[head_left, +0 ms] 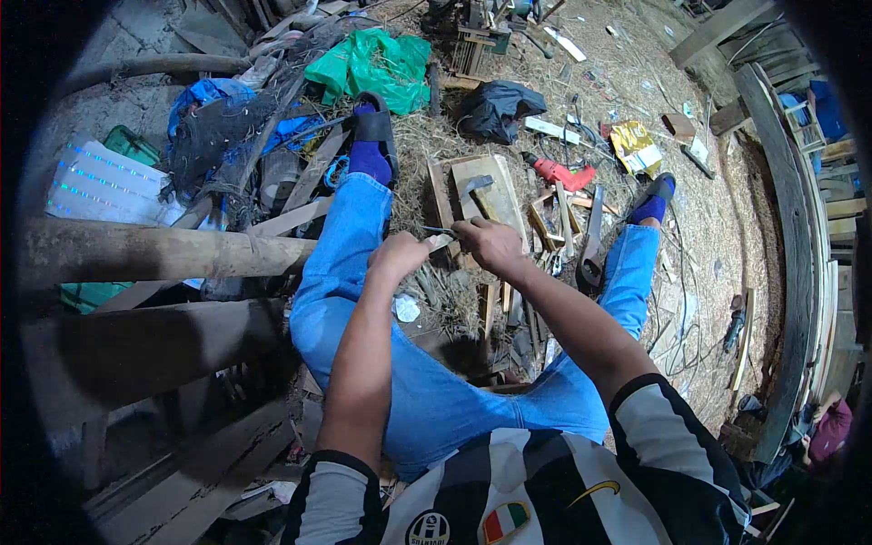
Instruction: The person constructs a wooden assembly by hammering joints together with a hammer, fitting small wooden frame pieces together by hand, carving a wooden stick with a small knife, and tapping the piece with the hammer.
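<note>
Between my legs, both hands meet over the ground. My left hand (pixel 400 255) is closed around a small pale piece (pixel 440 242) that pokes out past its fingertips. My right hand (pixel 491 245) is closed at the other side of that piece, its fingers bent; a thin dark item shows between the hands, too small to name. Just beyond them lie a wooden board (pixel 498 189) and a hammer-like metal tool (pixel 476 184). A red power tool (pixel 560 173) rests further right, near small wooden frames (pixel 548 225).
A handsaw (pixel 592 238) lies by my right leg. Bamboo poles (pixel 163 250) cross at the left. Green plastic (pixel 377 68) and a black bag (pixel 500 109) lie ahead. Long timber (pixel 783 182) runs along the right, with another person (pixel 828 429) at lower right.
</note>
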